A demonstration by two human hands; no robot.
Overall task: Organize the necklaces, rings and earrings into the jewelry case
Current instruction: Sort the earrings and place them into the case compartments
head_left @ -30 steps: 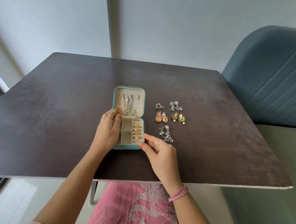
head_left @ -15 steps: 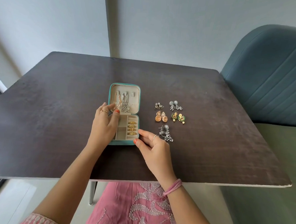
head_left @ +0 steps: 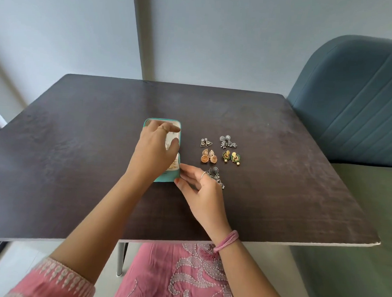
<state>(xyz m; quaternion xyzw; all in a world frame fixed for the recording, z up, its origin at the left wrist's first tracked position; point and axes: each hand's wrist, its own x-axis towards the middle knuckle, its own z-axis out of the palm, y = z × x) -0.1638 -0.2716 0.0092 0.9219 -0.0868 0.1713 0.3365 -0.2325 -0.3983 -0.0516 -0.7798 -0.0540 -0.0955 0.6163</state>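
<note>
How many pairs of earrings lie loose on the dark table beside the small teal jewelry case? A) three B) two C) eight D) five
D: five pairs lie right of the teal jewelry case: triangular silver, flower-shaped silver, round gold, green-and-gold, and dangling silver by the right hand.

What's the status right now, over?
Left hand over the open jewelry case, grip unclear. Right hand steadying its corner. Five earring pairs still out.

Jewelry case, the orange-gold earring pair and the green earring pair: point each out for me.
jewelry case (head_left: 166, 179): head view, teal front wall at its near edge.
orange-gold earring pair (head_left: 209, 156): head view, between its two round drops.
green earring pair (head_left: 235, 157): head view, right earring's green disc.
</note>
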